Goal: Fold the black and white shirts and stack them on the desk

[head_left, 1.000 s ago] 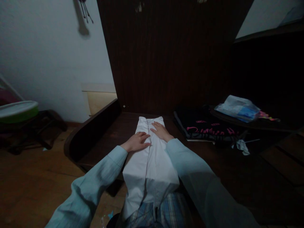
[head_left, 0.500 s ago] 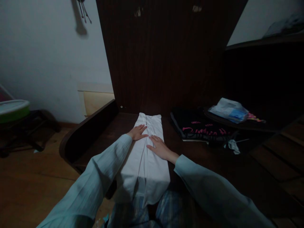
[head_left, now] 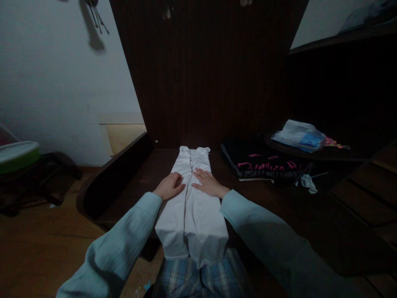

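A long white folded garment (head_left: 191, 207) lies lengthwise on a dark wooden surface (head_left: 145, 174), its near end hanging over the edge towards my lap. My left hand (head_left: 169, 186) rests on its left half, fingers together and slightly curled. My right hand (head_left: 208, 182) lies flat on its right half with fingers stretched out. Both hands sit side by side near the garment's middle. Both sleeves are pale blue.
A folded black garment with pink lettering (head_left: 263, 163) lies to the right. Beyond it a plastic bag (head_left: 299, 135) sits on a dark tray, with a crumpled white scrap (head_left: 307, 182) nearby. A dark headboard-like panel (head_left: 201, 70) stands behind. A green-rimmed basin (head_left: 18, 153) is at far left.
My left hand has slid back along the garment towards me and my right hand has moved slightly forward, so both now lie level. The view shifted a little.
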The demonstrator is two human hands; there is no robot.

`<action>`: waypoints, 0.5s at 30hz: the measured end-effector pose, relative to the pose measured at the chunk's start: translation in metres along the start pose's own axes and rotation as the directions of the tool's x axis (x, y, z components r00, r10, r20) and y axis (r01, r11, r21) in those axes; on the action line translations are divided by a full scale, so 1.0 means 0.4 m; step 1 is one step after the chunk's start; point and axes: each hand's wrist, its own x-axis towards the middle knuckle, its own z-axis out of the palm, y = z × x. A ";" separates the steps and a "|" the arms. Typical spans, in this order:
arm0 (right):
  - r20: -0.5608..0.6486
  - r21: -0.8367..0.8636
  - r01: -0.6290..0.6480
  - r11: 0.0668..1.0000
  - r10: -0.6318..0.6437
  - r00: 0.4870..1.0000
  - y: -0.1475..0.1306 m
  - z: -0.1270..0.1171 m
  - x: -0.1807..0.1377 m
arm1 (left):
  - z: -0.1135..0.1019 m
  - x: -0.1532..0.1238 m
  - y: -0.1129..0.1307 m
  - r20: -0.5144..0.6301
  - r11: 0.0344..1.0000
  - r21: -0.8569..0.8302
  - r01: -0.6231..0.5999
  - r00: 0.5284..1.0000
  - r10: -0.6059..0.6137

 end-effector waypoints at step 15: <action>-0.066 0.008 -0.045 0.999 0.045 0.997 0.150 -0.020 0.102 | 0.068 0.161 -0.079 0.160 0.995 -0.033 0.096 0.983 -0.090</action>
